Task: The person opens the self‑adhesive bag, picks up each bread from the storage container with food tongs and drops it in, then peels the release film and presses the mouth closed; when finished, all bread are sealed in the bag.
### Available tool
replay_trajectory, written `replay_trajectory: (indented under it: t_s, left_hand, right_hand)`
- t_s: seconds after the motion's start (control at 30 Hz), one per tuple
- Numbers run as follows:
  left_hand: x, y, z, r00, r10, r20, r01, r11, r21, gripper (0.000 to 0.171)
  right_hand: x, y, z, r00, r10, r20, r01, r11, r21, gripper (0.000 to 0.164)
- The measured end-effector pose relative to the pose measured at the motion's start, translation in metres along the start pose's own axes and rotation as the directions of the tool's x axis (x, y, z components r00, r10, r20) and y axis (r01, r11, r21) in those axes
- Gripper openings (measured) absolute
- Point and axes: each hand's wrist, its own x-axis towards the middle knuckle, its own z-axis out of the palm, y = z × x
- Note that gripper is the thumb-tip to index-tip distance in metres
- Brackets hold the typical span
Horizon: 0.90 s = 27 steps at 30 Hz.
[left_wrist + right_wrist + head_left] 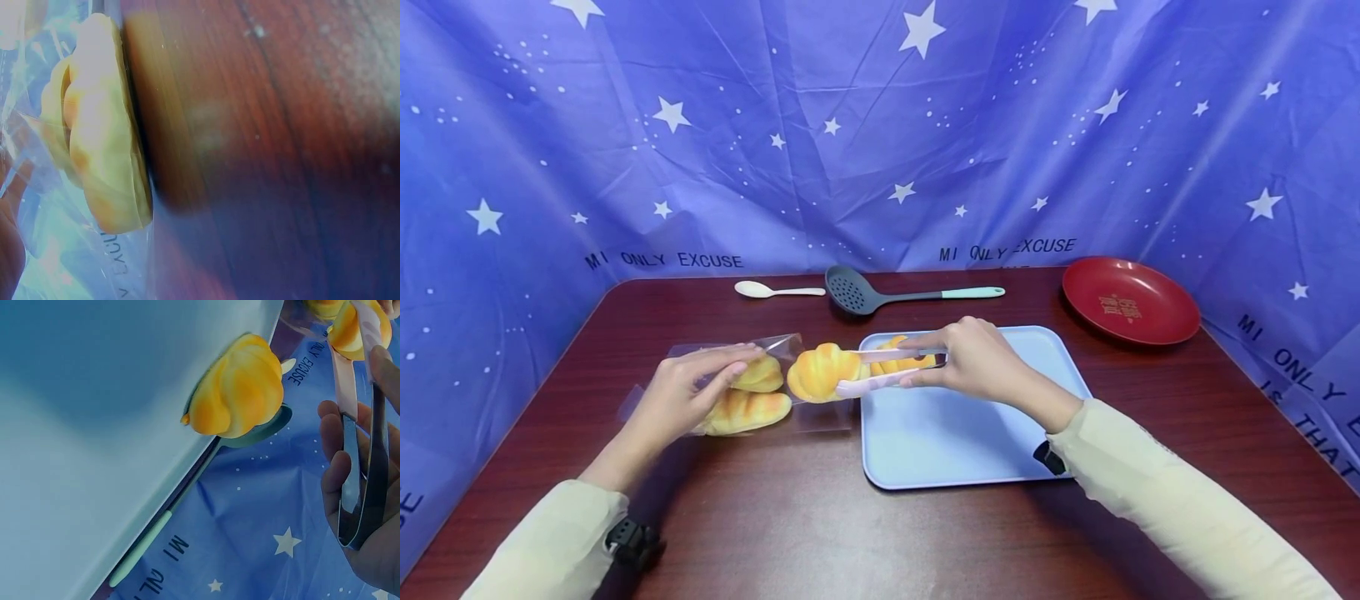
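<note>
My right hand point(976, 358) grips metal tongs with pale pink tips point(880, 382). Between those tips is a golden bread roll point(820, 372), at the right-hand side of a clear plastic bag point(823, 419). My left hand point(677, 390) pinches the bag's upper edge between thumb and fingers. Inside the bag lie a long bread point(748, 412) and a rounder bread point(762, 375), partly covered by the left hand. Another golden roll point(240, 387) sits at the edge of the light blue tray point(955, 442), partly behind the tongs in the head view.
Along the back of the table lie a white spoon point(756, 290) and a dark slotted skimmer point(853, 292) with a mint handle end. A red plate point(1131, 300) stands at the back right. Behind hangs a blue starry cloth point(850, 183).
</note>
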Motion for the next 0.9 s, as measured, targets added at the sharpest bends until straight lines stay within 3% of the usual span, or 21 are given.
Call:
replay_trajectory:
  t_s: [0.27, 0.57, 0.9]
  left_hand:
    - [-0.001, 0.000, -0.001, 1.000, -0.010, -0.009, 0.010, 1.000, 0.020, 0.036]
    - [-0.004, -0.001, 0.001, 1.000, -0.024, 0.013, 0.024, 0.999, 0.030, 0.039]
    - [-0.004, -0.001, -0.001, 0.999, -0.040, 0.025, 0.039, 0.999, 0.020, 0.040]
  right_hand:
    - [0.000, -0.001, -0.007, 1.000, 0.004, 0.018, -0.004, 1.000, -0.006, 0.049]
    - [-0.004, 0.002, -0.006, 0.994, 0.004, 0.110, -0.004, 1.000, 0.003, 0.048]
    - [0.004, -0.001, 0.002, 0.996, 0.000, 0.093, -0.001, 1.000, 0.014, 0.049]
